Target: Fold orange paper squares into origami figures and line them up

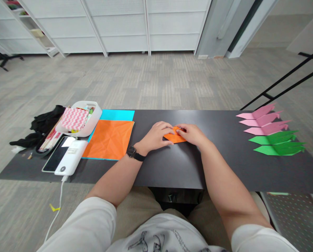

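Observation:
On the dark table, directly in front of me, lies a small folded piece of orange paper (177, 139). My left hand (158, 135) grips its left end, the thumb along the near edge and the fingers over the far side. From the right, my right hand (192, 133) pinches its upper right part, fingertips close to those of the left. The hands partly cover the paper, so its full folded shape is hidden. A black watch (135, 153) is on my left wrist.
Left of my hands, creased orange sheets (109, 138) lie over blue paper (119, 114). Beyond are a white basket (94, 122), a phone (55, 155) and a white power bank (71, 157) with a cable. Folded pink (261, 120) and green paper birds (277, 148) line the right side.

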Motion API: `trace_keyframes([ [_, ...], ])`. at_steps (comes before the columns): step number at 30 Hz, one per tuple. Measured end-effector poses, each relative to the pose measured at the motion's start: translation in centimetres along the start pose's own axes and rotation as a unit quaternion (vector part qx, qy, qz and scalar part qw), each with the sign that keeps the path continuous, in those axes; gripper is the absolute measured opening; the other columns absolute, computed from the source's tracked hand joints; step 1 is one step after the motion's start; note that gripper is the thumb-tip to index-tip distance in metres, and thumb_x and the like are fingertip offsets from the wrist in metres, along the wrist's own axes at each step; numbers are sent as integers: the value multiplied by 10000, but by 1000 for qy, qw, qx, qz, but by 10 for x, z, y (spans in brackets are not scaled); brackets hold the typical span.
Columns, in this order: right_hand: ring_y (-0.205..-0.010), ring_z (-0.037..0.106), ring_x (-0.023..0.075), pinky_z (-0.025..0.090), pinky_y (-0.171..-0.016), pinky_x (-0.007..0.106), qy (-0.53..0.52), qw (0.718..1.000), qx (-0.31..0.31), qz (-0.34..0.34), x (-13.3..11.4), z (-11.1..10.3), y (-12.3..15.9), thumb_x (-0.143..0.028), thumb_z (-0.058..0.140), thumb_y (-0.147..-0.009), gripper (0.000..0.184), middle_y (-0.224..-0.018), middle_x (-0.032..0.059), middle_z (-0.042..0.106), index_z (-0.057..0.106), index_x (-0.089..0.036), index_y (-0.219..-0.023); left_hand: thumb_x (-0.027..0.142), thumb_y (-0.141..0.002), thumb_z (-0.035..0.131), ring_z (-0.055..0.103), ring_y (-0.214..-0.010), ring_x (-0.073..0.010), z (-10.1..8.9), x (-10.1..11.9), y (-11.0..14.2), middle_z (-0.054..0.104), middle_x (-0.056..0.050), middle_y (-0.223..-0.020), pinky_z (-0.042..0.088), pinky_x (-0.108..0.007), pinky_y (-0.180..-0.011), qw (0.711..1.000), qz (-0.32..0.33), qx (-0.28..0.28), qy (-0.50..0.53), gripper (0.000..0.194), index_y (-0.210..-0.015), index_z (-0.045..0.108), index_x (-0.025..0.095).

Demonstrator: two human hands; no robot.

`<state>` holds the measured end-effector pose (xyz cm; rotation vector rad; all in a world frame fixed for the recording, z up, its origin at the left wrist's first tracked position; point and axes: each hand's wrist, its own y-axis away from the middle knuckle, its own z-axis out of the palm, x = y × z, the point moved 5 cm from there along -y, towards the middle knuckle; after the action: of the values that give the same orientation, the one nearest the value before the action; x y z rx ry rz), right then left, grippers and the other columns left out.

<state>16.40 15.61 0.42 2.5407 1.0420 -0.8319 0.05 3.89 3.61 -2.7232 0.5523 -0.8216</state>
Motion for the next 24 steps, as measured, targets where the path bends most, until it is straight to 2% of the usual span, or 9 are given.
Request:
trace_keyframes([
  [2, -949, 736, 235, 558, -908, 372, -3, 1000, 4, -22, -1, 2, 0, -266, 630, -1010, 341, -1070, 59, 819, 793, -274, -1310, 391, -917, 842, 627, -1249, -275, 9, -1, 1, 711, -58, -1305, 450, -461, -1150, 998, 12, -58, 4, 311, -1194, 748, 288],
  [4, -984, 730, 243, 568, -948, 395, 2, 998, 31, -51, -2, -1, -1, -259, 638, -999, 359, -1107, 79, 803, 787, -256, -1326, 385, -931, 828, 642, -1191, -267, 14, -5, 1, 728, -50, -1255, 470, -445, -1096, 997, -6, -83, -3, 256, -1160, 767, 287],
  [7, -1086, 713, 256, 554, -1019, 415, 5, 991, 84, -103, -8, -10, 0, -256, 648, -989, 315, -1167, 96, 773, 809, -250, -1260, 373, -962, 794, 649, -1152, -254, 16, -10, 1, 741, -42, -1217, 470, -429, -1071, 996, -29, -83, -23, 171, -1103, 788, 275],
  [9, -1067, 712, 247, 554, -999, 403, -9, 988, 93, -119, -11, -16, 2, -280, 633, -1007, 248, -1122, 83, 774, 831, -258, -1156, 370, -980, 770, 652, -1145, -247, 15, -13, 1, 747, -36, -1210, 468, -424, -1067, 996, -43, -68, -36, 155, -1102, 791, 275],
  [12, -965, 714, 226, 549, -925, 376, -30, 987, 50, -148, -17, -15, 3, -328, 682, -995, 159, -1029, 53, 777, 827, -267, -1021, 360, -1006, 732, 662, -1118, -241, 13, -19, 2, 755, -33, -1184, 472, -421, -1049, 995, -72, -40, -54, 135, -1089, 794, 273],
  [16, -936, 705, 226, 523, -886, 354, -7, 983, -8, -183, -22, -3, 5, -340, 823, -899, 150, -1009, 42, 772, 816, -268, -1031, 323, -1017, 703, 672, -1056, -234, 12, -23, 1, 764, -36, -1126, 486, -410, -998, 993, -96, -20, -63, 112, -1012, 792, 256],
  [19, -935, 694, 220, 509, -886, 345, 20, 984, -5, -177, -20, 4, 2, -255, 778, -928, 86, -997, 44, 767, 819, -266, -1003, 301, -1009, 700, 672, -1032, -234, 12, -23, 0, 768, -42, -1110, 491, -412, -982, 992, -104, -20, -65, 105, -986, 786, 245],
  [24, -915, 685, 205, 500, -872, 330, 30, 988, -9, -154, -20, 5, 1, -198, 714, -962, 130, -954, 36, 746, 817, -265, -921, 275, -991, 699, 673, -1039, -234, 10, -20, 0, 768, -38, -1118, 490, -431, -1010, 992, -109, -21, -65, 96, -977, 789, 242],
])
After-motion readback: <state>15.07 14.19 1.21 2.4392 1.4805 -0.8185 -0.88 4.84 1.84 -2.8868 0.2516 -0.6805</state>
